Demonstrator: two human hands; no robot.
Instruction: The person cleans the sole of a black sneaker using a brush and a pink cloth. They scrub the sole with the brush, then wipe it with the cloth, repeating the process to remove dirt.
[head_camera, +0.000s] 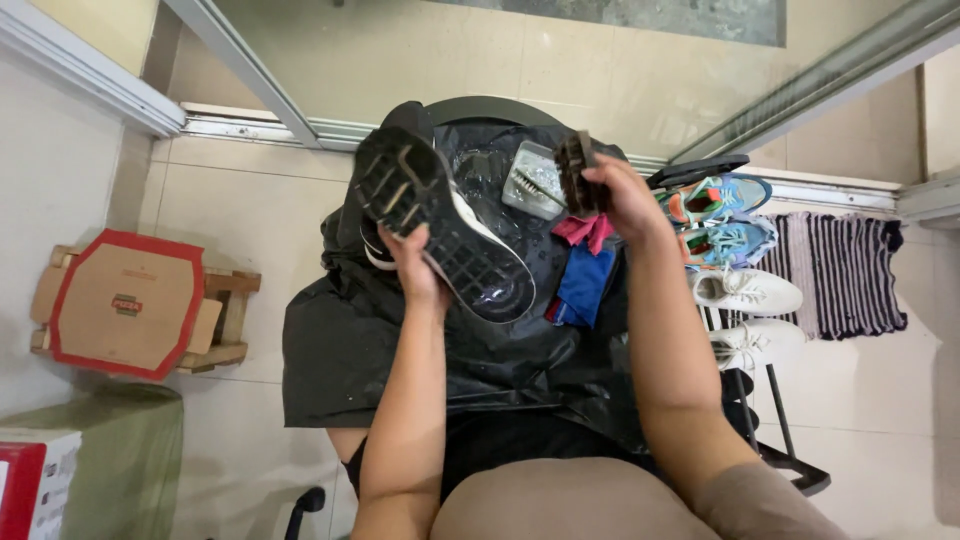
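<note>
Sole upward, one dark shoe (440, 225) is held above a worktop draped in black plastic sheeting (340, 350), its long axis running from the heel at upper left down to the toe at lower right. The left hand (418, 268) holds it from beneath, grip clamped around the middle of the shoe. The right hand (622, 205) sits just to the right of the shoe, grip closed on one scrubbing brush (574, 172) with its bristles turned toward the sole; brush and sole are near each other but apart, so the shoe lies to the left of the brush hand and slightly lower at its toe end.

Between the two hands, one small clear tray (532, 180) rests on the plastic, with what looks like a smaller brush in it. Below the right hand lie two cloths, one pink (588, 232) and one blue (583, 288). Further right stands a shoe rack (775, 420) carrying four shoes: two blue ones with orange trim (725, 220) and two white ones (745, 315). A striped mat (845, 270) lies beyond it, and one red-edged cardboard box (125, 302) sits on a wooden stool at far left.
</note>
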